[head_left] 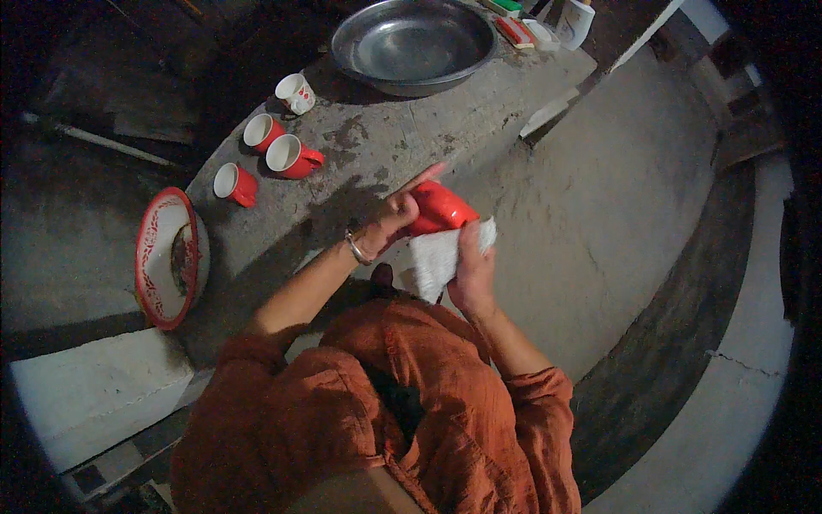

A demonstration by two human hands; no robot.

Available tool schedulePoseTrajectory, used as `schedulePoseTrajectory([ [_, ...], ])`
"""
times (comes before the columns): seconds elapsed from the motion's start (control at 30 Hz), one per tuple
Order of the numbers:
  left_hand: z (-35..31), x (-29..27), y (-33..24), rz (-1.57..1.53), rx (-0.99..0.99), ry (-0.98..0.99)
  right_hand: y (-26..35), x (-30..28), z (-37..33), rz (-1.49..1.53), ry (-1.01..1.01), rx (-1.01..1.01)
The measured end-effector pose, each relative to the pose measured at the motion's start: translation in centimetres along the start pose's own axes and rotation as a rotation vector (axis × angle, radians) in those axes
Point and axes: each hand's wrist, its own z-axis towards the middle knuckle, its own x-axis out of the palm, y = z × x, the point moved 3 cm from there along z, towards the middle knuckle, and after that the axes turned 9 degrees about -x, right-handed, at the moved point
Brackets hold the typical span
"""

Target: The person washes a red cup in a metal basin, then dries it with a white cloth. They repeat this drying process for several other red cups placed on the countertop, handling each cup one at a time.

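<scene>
A glossy red mug [438, 208] is held up in front of me, tipped on its side. My left hand [401, 210] grips it from the left, with a bangle on that wrist. In my right hand [475, 270] is a white cloth [434, 257], pressed against the mug's lower right side and hanging below it. The mug's opening is hidden. To the left stand three red mugs with white insides: one [235, 184] nearest me, one [294, 157] to its right, one [262, 132] behind. A white patterned mug [295, 93] stands beyond them.
A wide metal basin [415, 47] sits at the far end of the grey slab [360, 128]. An enamel basin [163, 257] with a red rim leans at the left. Small packets [515, 32] and a white container [574, 23] lie at the far right corner.
</scene>
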Motion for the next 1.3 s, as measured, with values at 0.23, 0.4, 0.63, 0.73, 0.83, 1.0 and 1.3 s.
schedulePoseTrajectory([
  [0.23,0.5,0.2,1.4,0.091,-0.125,-0.266,-2.9,-2.8,1.0,-0.806,0.59,-0.734],
  [0.4,-0.2,0.0,1.8,-0.044,-0.296,-0.159,-2.3,-1.8,0.6,-0.615,0.435,-0.593],
  [0.63,0.6,-1.0,0.9,0.13,-0.137,-0.189,-1.1,1.0,-0.4,-0.253,0.148,-0.301],
  [0.73,0.3,-1.2,1.7,0.02,-0.295,-0.229,-3.0,-1.3,0.9,-1.151,0.745,-0.861],
  [0.83,-0.5,-0.1,1.4,0.066,-0.329,-0.19,-4.3,-3.4,1.0,-0.926,0.883,-0.946],
  [1.0,-0.8,-1.1,0.4,0.342,-0.059,-0.193,-0.3,1.6,-0.6,-0.203,0.074,-0.09],
  [1.3,-0.7,-1.5,1.5,0.088,-0.261,-0.349,-3.5,-1.3,1.7,-1.193,0.928,-0.862],
])
